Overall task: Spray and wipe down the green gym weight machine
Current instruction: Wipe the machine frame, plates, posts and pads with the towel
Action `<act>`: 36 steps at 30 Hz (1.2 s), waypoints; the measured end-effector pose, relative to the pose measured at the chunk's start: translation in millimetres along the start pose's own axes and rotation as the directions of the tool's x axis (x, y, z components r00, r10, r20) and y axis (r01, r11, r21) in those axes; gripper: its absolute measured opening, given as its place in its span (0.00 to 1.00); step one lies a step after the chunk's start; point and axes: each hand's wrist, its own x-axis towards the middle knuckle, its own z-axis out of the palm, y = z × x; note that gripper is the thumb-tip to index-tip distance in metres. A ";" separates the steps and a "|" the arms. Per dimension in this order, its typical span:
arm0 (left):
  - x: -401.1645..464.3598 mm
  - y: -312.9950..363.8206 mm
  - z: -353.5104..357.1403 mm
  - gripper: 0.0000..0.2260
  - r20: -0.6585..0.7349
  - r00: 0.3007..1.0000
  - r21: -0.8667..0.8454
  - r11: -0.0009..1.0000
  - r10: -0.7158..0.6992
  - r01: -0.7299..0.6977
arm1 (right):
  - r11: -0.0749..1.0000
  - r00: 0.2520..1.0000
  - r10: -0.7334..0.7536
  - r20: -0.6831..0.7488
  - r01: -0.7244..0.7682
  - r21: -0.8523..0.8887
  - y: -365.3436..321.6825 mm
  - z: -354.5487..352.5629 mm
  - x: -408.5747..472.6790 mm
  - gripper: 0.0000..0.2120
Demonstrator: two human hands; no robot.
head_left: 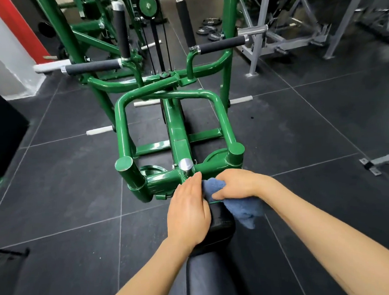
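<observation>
The green weight machine (177, 130) fills the middle of the view, its glossy frame running away from me toward black foam handles (222, 44). A black padded seat (222, 222) lies at the near end. My right hand (236, 183) is closed on a blue cloth (241, 208), pressing it where the pad meets the green frame. Part of the cloth hangs down the pad's right side. My left hand (188, 215) lies flat, fingers together, on the pad's left edge and holds nothing. No spray bottle is in view.
Dark rubber floor tiles (300, 130) surround the machine. A grey metal machine (273, 37) stands at the back right, with black weight plates (209, 27) on the floor. A white and red pillar (6, 55) is at the back left. A grey bracket (379, 162) sits at the right.
</observation>
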 end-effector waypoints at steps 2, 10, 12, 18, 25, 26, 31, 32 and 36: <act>-0.4 0.9 -1.7 0.27 -0.007 0.999 -0.092 0.995 -0.042 0.041 | 0.996 0.979 0.027 -0.204 -0.043 -0.074 -7.9 12.3 -20.4 0.12; -3.9 0.5 -7.6 0.29 0.024 0.996 -0.269 0.959 -0.087 0.090 | 0.947 0.711 0.317 -0.628 -0.269 0.174 -23.5 99.4 -86.6 0.07; -2.6 -4.2 -9.8 0.25 0.063 0.998 -0.291 0.956 -0.029 0.046 | 0.932 0.687 0.359 -0.632 -0.300 0.204 -25.5 104.7 -93.3 0.06; -20.4 -32.6 -10.3 0.14 0.211 0.959 -0.369 0.892 -0.192 0.260 | 0.919 0.593 0.275 -0.757 -0.393 0.026 -74.8 100.6 -64.3 0.16; -16.3 -44.9 -4.8 0.13 0.250 0.968 -0.426 0.897 -0.010 0.119 | 0.927 0.517 0.248 -0.820 -0.372 0.046 -96.0 166.6 -92.2 0.23; -15.6 -46.4 -4.3 0.12 0.276 0.961 -0.447 0.883 -0.017 0.144 | 0.930 0.475 0.286 -0.832 -0.348 0.121 -92.8 160.1 -96.3 0.14; -31.2 -52.1 -15.0 0.21 0.436 0.882 -0.477 0.785 -0.180 0.396 | 0.845 0.324 0.525 -0.787 -0.315 0.433 -82.6 107.4 -81.7 0.09; -36.3 -51.2 -19.7 0.22 0.480 0.851 -0.460 0.765 -0.214 0.451 | 0.827 0.371 0.533 -0.760 -0.419 0.375 -90.0 105.6 -72.1 0.12; -45.3 -57.2 -35.8 0.21 0.654 0.674 -0.588 0.329 -0.343 0.739 | 0.787 0.476 0.442 -0.760 -0.613 0.075 -136.4 114.2 -53.0 0.13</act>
